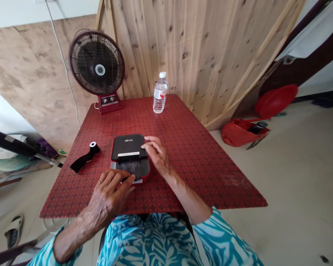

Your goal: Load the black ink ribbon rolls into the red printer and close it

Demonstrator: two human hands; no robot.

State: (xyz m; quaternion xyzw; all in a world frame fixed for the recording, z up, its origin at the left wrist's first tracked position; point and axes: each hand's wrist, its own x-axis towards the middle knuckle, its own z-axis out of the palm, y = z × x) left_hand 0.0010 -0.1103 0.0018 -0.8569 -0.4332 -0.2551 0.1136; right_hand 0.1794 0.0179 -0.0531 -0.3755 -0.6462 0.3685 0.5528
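Worktop [199, 166]: red, patterned.

Device [129, 147], one, black and red: near the middle of the worktop's near edge, squared to the wearer, a placing that seems to suit both hands. Dark lid over the far part; dark sheet [131, 169] on the near part.

Left hand [108, 194]: fingers bent, thumb at the device's near edge, by the sheet, apparently to control it; whether it pinches, cannot tell.

Right hand [159, 157]: fingers partly extended, tips at the lid's right edge, probably steadying it; grip cannot be told.

Roll [94, 148], black, pale core: near the left edge, tail loose, perhaps kept within reach.

Fan [98, 66]: far left corner.

Bottle [160, 98], capped, upright: by the far edge, seemingly out of the way.
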